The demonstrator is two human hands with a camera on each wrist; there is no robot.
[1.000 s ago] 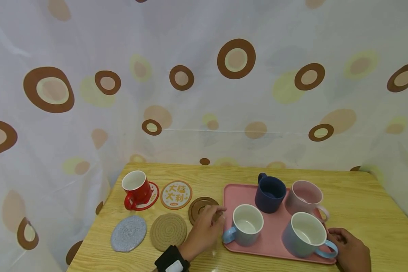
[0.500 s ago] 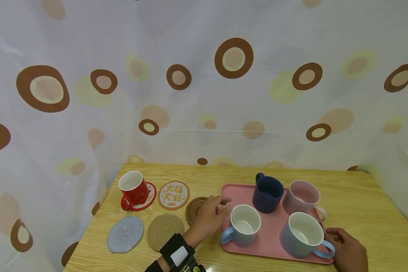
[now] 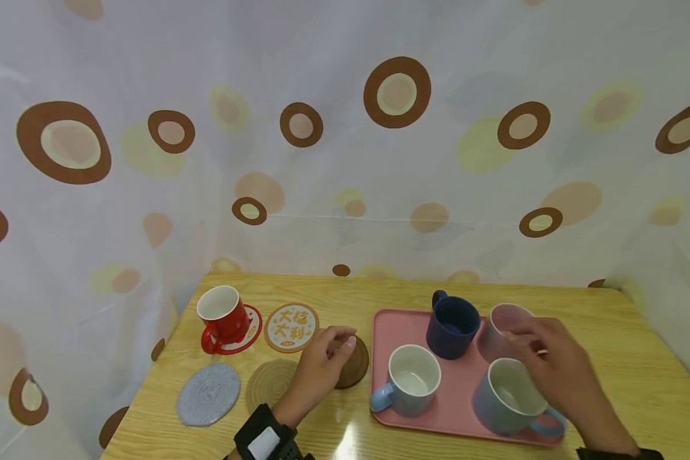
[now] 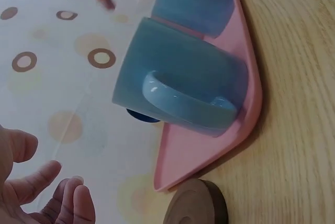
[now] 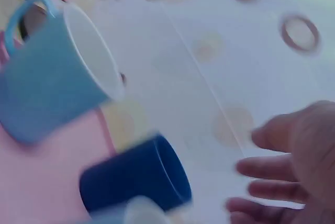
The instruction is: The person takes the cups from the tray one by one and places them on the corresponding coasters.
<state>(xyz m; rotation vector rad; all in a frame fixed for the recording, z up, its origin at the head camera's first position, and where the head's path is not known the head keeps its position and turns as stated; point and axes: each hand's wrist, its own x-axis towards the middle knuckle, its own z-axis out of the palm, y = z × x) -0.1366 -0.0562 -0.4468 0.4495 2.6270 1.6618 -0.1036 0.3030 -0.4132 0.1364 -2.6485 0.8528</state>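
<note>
My left hand [image 3: 316,370], its fingers loosely bent around nothing, hovers over a brown round coaster [image 3: 353,367] and partly covers it. A pink tray [image 3: 399,324] carries a navy mug [image 3: 450,335], a pink mug [image 3: 490,345] and two light blue mugs: one at the near left [image 3: 413,395], one at the near right [image 3: 497,404]. Over the near-right mug and the pink one, my right hand [image 3: 563,374] is raised, hiding part of both. In the right wrist view its fingers [image 5: 269,166] are spread and hold nothing.
A red mug [image 3: 230,322] stands on a red-rimmed coaster [image 3: 255,324] at the back left. Nearby lie a printed coaster [image 3: 291,328], a grey coaster [image 3: 209,394] and a tan woven coaster [image 3: 267,383]. A patterned cloth [image 3: 333,166] hangs behind the table.
My right hand has risen from the tray's right edge to above the right-hand mugs. The left hand has shifted left, away from the near-left light blue mug.
</note>
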